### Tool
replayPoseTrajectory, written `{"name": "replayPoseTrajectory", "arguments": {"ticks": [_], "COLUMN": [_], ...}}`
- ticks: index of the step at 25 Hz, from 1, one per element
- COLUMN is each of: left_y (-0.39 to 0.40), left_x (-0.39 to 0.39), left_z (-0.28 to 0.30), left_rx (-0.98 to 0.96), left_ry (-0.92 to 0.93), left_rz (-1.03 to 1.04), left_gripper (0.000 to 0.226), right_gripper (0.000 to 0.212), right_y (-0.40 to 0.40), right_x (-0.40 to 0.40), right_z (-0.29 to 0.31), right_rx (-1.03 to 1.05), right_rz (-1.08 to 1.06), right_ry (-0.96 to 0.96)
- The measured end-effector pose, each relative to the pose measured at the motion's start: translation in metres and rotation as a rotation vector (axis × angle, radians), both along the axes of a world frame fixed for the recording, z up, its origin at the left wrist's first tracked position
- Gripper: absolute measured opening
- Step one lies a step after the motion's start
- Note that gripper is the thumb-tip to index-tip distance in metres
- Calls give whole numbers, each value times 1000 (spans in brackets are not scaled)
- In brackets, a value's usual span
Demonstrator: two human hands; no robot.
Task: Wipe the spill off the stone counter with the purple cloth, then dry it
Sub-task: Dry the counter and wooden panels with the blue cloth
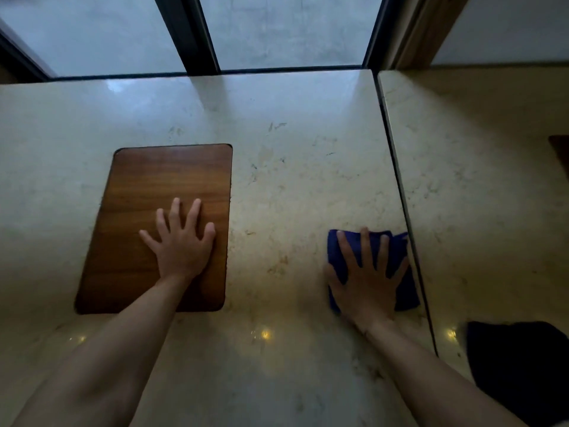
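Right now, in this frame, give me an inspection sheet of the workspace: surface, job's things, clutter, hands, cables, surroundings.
Surface: stone counter, pale and glossy, light glints near the front edge; no spill discernible.
Job's things: purple cloth, folded, flat on the counter at its right edge beside the mirror.
Clutter: wooden panel set into the counter on the left.
Hands: right hand flat on the cloth, fingers spread; left hand flat on the wooden panel, fingers spread.
Cables: nothing seen.
Surroundings: window with dark frames behind the counter; mirror on the right reflecting the counter.
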State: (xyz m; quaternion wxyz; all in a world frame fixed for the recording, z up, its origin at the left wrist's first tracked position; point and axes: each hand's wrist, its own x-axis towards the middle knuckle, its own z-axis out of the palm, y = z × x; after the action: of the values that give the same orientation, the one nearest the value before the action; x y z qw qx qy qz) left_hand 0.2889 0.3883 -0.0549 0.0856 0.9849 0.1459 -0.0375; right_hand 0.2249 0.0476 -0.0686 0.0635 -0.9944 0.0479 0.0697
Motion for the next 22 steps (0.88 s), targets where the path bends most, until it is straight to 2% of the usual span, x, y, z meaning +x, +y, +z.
{"name": "replayPoseTrajectory", "arguments": {"ticks": [4, 9, 17, 22], "left_y": [-3, -3, -3, 1], "left_x": [1, 4, 12, 16], "left_z": [3, 3, -7, -14], "left_rx": [11, 45, 91, 126], "left_ry": [23, 61, 102, 90], "left_rz": [7, 21, 64, 42], "left_gripper": [71, 72, 69, 71], "right_gripper": [70, 70, 69, 67], "right_y": [2, 6, 15, 37], "right_x": [95, 242, 442, 486], "right_z": [1, -2, 7, 14], "right_rx": [-16, -5, 8, -12], "right_rz": [-21, -116, -259, -282], "right_ry": [-80, 28, 45, 56]}}
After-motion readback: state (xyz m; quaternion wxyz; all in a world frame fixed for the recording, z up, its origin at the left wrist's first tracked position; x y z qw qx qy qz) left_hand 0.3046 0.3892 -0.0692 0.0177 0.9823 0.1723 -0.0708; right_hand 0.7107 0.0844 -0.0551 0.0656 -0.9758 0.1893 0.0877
